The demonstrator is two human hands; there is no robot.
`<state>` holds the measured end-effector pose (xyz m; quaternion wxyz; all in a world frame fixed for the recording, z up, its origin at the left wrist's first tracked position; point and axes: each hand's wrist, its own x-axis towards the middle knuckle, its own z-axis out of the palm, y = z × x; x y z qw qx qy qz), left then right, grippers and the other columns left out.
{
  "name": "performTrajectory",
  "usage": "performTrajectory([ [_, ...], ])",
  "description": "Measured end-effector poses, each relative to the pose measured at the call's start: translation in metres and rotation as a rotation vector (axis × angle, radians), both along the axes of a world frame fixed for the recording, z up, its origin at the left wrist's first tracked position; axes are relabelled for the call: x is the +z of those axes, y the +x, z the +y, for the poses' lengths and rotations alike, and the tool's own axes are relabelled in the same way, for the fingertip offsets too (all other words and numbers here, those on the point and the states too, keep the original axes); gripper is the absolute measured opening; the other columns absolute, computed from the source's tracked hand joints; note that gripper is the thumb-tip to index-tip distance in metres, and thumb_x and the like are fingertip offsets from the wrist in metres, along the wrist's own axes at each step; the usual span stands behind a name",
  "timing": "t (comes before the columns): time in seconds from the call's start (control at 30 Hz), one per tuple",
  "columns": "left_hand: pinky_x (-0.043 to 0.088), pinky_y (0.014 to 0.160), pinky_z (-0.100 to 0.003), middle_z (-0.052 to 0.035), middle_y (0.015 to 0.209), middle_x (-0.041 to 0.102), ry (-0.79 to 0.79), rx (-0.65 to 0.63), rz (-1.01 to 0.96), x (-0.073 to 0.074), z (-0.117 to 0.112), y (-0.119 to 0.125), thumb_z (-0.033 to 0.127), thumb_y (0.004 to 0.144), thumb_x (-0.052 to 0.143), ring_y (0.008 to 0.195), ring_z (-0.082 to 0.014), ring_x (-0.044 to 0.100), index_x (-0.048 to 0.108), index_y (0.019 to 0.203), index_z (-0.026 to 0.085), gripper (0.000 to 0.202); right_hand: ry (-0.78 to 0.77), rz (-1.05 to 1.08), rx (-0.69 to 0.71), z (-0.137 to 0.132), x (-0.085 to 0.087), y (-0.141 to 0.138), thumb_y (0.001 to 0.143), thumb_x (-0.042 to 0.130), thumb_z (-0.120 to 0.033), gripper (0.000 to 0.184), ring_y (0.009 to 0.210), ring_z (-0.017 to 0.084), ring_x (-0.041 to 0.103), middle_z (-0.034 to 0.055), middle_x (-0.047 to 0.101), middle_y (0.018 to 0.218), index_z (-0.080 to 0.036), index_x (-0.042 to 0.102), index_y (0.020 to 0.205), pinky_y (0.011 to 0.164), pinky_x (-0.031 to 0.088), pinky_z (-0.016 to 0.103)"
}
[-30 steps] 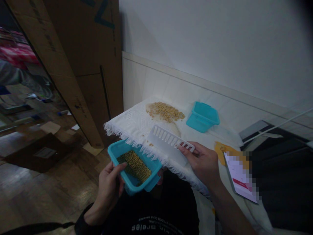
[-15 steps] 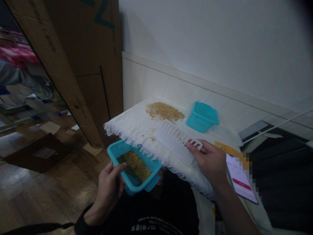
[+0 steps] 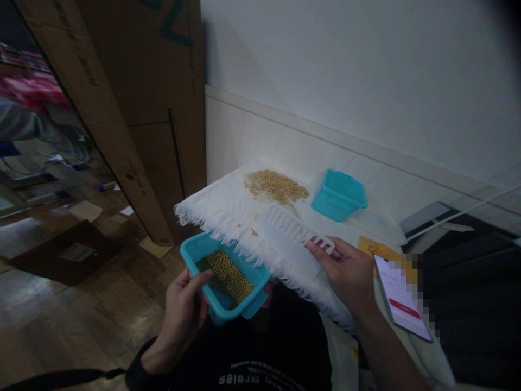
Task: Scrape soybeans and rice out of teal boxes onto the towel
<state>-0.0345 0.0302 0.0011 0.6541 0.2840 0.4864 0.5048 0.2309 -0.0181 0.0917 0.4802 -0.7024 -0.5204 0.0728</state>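
Note:
My left hand point(image 3: 185, 298) grips the near left rim of a teal plastic bin point(image 3: 223, 315), held just below the table's fringed edge. Inside lie yellowish soybeans point(image 3: 232, 274) with darker green ones along the left side. In my right hand point(image 3: 345, 271) is a white slotted plastic scraper point(image 3: 280, 239), its thumb over the slotted edge and its flat blade on or close to the cloth; contact cannot be made out. Beyond it a pile of soybeans point(image 3: 277, 184) is spread on the white cloth point(image 3: 220, 198). A second teal bin point(image 3: 336, 203) stands to the right of the pile.
A tall cardboard box point(image 3: 163, 136) stands left of the table, against the white wall point(image 3: 345, 65). On the right lie a phone point(image 3: 402, 304), a yellow envelope point(image 3: 368, 245) and something black. Flattened cardboard point(image 3: 61, 252) lies on the wooden floor.
The scraper has shifted slightly towards me, with its slotted edge a little lower. My left hand and the bin of beans hold nearly still. The whole view has drifted slightly.

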Motion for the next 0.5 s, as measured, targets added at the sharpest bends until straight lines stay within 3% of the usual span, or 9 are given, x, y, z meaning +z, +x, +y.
performTrajectory([
  [0.5, 0.025, 0.024, -0.017, 0.007, 0.028, 0.046, 0.017, -0.023, 0.016, -0.001, 0.0, -0.003, 0.038, 0.07, 0.078, 0.02, -0.0082, 0.034, 0.054, 0.062, 0.021, 0.031, 0.042, 0.072, 0.043, 0.007, 0.0, -0.015, 0.08, 0.072, -0.045, 0.03, 0.064, 0.021, 0.073, 0.0054, 0.078, 0.077, -0.017, 0.077, 0.088, 0.056, 0.057, 0.028],
])
